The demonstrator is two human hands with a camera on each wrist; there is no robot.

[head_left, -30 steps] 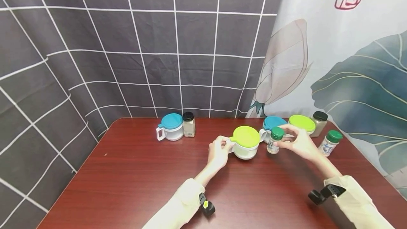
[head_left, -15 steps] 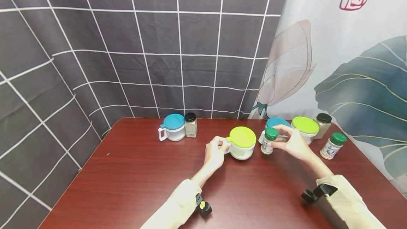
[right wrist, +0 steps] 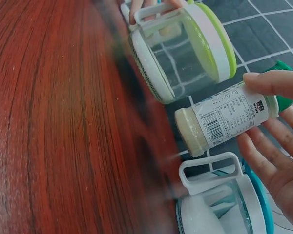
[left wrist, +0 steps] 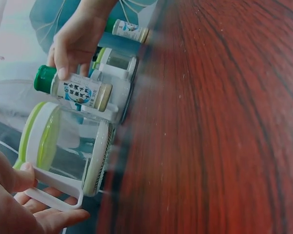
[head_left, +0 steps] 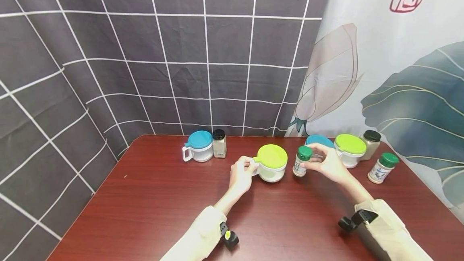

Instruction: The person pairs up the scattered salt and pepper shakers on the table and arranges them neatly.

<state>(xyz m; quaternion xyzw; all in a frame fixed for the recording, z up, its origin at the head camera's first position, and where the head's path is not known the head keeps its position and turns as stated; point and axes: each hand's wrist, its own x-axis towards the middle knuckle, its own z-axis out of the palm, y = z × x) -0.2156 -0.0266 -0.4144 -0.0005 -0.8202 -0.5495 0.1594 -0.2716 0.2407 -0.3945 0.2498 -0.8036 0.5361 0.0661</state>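
My left hand [head_left: 241, 176] holds the white handle of a clear jar with a lime-green lid [head_left: 272, 157]; the left wrist view shows thumb and fingers about the handle [left wrist: 56, 192]. The jar is upright, and its glass body looks see-through in the right wrist view. Just right of it, my right hand [head_left: 330, 165] pinches a green-capped seasoning bottle [head_left: 300, 164] between thumb and fingers. The bottle stands upright, its printed label [right wrist: 232, 114] facing the right wrist camera. Whether jar or bottle touches the table is hard to tell. Behind the right hand, a blue-lidded jar [head_left: 319, 140] is partly hidden.
At the back left stand another blue-lidded jar [head_left: 200, 146] and a black-capped bottle [head_left: 219, 145]. On the right are a second lime-lidded jar [head_left: 350, 148], a black-capped bottle [head_left: 370, 145] and a green-capped bottle [head_left: 382, 168]. The reddish table [head_left: 163, 208] meets a grey curtain behind.
Both hands have shifted a little left, carrying the lime-lidded jar and the green-capped seasoning bottle along. The head view has turned slightly left. Both grips look the same.
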